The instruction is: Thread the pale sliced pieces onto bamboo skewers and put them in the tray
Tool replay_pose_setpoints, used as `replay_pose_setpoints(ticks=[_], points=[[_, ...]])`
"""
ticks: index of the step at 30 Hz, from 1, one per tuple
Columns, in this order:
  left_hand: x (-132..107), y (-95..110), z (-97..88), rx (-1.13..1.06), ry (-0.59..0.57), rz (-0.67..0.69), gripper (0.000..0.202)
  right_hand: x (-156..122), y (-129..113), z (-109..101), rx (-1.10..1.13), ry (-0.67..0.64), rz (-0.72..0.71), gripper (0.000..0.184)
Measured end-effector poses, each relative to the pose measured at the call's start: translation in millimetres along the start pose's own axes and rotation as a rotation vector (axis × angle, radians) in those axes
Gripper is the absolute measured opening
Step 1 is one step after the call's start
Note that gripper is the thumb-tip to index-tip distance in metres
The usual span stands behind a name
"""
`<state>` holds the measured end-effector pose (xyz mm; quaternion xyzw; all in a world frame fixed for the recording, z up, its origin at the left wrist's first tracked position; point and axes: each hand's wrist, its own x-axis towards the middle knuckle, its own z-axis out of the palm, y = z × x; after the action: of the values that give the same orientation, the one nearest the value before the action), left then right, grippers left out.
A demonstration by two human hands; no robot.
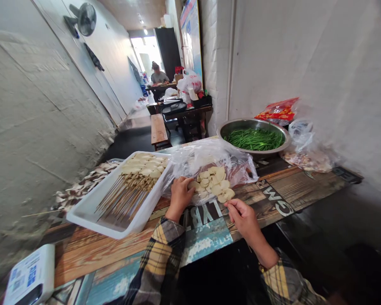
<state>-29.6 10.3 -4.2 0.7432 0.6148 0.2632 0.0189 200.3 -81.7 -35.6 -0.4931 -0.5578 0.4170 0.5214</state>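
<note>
A heap of pale round slices (213,183) lies on a clear plastic bag (209,161) on the wooden table (298,188). My left hand (180,198) rests at the heap's left edge, fingers curled on a slice. My right hand (243,214) hovers just below the heap, fingers pinched together; what it holds is too small to name. To the left stands a white tray (92,214) filled with skewers (130,190) threaded with the same pale slices.
A steel bowl of green stalks (255,137) stands behind the bag, with a red packet (277,111) and another plastic bag (307,154) by the wall. Mushrooms (79,188) lie left of the tray. A white device (30,275) sits bottom left. A person sits far back.
</note>
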Motion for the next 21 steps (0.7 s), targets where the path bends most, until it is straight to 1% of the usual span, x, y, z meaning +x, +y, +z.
replay_pose_setpoints(ticks=[4, 8, 11, 14, 17, 19, 21], points=[[-1, 0, 1.8, -0.044, 0.033, 0.013, 0.025, 0, 0, -1, 0.02, -0.012, 0.016, 0.025], [-4, 0, 2.2, -0.142, 0.075, -0.031, 0.016, 0, -2, -1, 0.024, -0.016, 0.027, 0.025], [-7, 2, -0.4, -0.168, 0.11, -0.056, 0.012, -1, -2, 0, 0.022, -0.013, 0.038, 0.025], [-9, 7, -5.3, -0.122, 0.144, -0.008, 0.014, -1, -2, 1, 0.016, -0.006, 0.04, 0.026], [-10, 13, -9.9, -0.089, 0.231, 0.042, 0.014, -1, -2, 1, 0.008, -0.001, 0.028, 0.026], [-9, 14, -11.0, -0.172, 0.274, 0.04, 0.012, -1, -2, 1, 0.005, 0.001, 0.023, 0.026], [-8, 14, -10.4, -0.368, 0.262, -0.027, 0.009, 0, -1, 2, 0.001, 0.006, 0.019, 0.027]])
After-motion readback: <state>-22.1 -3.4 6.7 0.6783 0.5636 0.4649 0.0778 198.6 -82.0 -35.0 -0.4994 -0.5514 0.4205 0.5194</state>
